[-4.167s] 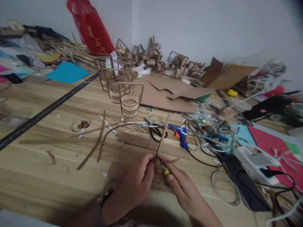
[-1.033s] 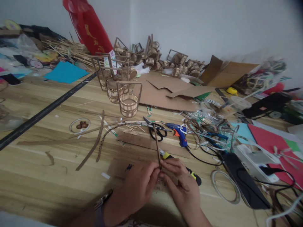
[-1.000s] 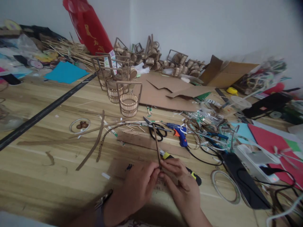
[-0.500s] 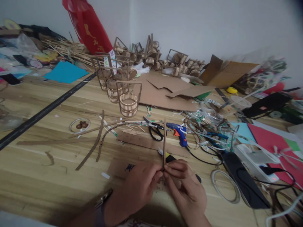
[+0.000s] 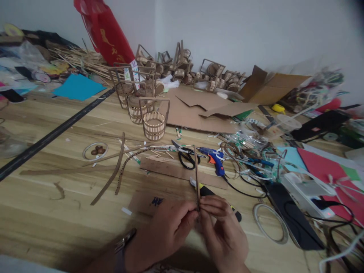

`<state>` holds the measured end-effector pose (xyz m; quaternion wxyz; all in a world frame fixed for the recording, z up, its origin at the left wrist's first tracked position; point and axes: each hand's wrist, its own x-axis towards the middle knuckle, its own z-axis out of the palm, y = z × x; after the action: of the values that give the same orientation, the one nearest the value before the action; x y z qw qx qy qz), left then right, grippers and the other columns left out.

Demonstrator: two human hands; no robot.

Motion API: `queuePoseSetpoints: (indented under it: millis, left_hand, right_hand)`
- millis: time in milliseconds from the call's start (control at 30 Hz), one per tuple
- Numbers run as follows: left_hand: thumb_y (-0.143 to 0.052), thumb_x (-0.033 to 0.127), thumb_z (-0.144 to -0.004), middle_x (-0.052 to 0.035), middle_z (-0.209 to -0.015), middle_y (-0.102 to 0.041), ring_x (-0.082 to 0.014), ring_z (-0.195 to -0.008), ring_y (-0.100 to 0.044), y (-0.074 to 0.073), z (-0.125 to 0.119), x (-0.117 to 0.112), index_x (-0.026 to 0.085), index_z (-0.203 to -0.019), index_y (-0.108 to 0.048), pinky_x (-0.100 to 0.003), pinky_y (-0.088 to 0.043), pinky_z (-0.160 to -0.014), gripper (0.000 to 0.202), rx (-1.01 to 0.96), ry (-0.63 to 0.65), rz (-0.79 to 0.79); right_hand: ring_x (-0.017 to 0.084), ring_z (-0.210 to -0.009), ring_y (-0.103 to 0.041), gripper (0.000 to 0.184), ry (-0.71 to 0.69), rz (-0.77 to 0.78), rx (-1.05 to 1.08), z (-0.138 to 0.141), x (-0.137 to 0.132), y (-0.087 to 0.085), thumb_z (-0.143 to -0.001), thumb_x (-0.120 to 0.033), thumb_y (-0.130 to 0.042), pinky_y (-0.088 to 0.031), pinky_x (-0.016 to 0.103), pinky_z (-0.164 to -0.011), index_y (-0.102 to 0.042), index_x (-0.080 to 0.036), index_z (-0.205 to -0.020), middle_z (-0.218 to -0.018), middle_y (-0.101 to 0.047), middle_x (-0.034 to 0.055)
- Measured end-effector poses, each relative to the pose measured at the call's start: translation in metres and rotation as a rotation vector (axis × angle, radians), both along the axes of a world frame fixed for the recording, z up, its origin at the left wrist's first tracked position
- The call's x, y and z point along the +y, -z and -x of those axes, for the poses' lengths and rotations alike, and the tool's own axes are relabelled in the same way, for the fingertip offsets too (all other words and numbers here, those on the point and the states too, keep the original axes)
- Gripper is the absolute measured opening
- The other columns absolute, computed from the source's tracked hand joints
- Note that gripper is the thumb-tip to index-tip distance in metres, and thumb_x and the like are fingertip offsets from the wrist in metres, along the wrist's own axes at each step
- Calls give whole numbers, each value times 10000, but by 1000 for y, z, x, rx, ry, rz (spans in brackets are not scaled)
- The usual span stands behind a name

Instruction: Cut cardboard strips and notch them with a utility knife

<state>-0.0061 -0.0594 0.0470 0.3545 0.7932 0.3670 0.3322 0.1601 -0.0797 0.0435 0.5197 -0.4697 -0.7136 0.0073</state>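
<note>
My left hand [image 5: 170, 225] and my right hand [image 5: 223, 227] meet at the front middle of the table, both pinching a thin brown cardboard strip [image 5: 196, 174]. The strip stands out edge-on, away from me, between the fingertips; its lower end is hidden by the fingers. Beneath and beyond the right hand lies a utility knife [image 5: 207, 190] with a yellow and black handle. A flat cardboard piece [image 5: 142, 203] with dark lettering is partly under the left hand. Farther off lie black-handled scissors [image 5: 187, 158] and a blue glue gun [image 5: 217, 163].
Small stick buckets [image 5: 154, 125] with tall handles stand past the hands. Cardboard strips [image 5: 109, 180] and a ring [image 5: 96, 151] around brown balls lie left. On the right are a tape ring [image 5: 270, 223], a phone [image 5: 294, 216], a power strip [image 5: 308, 195] and cables.
The strip's far end has tipped slightly left and lower. Both hands have shifted a little, still pinching it, and more of the utility knife shows.
</note>
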Motion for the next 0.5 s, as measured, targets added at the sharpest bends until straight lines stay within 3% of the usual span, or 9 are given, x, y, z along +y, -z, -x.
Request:
queuePoseSetpoints:
  millis: [267,500]
  left_hand:
    - [-415,284,-1028,-4,-822,-692,-144,-735,-612,-1,1,-1,214,-945,-622,-234,-443,-701,233,-6,3,11]
    - [-379,431,-1040,-22,-816,-685,-163,-736,-615,1,1,3,203,-943,-618,-252,-442,-675,344,-26,23,95]
  right_hand:
    - [186,-751,-700,115,41,81,21,1,0,-1,-952,-193,-551,-568,327,-688,-624,-247,-882,-798,-717,25]
    - [184,-801,-714,131,12,-23,-134,-4,-2,-1,-920,-129,-569,-506,369,-823,-625,-235,-973,-846,-737,17]
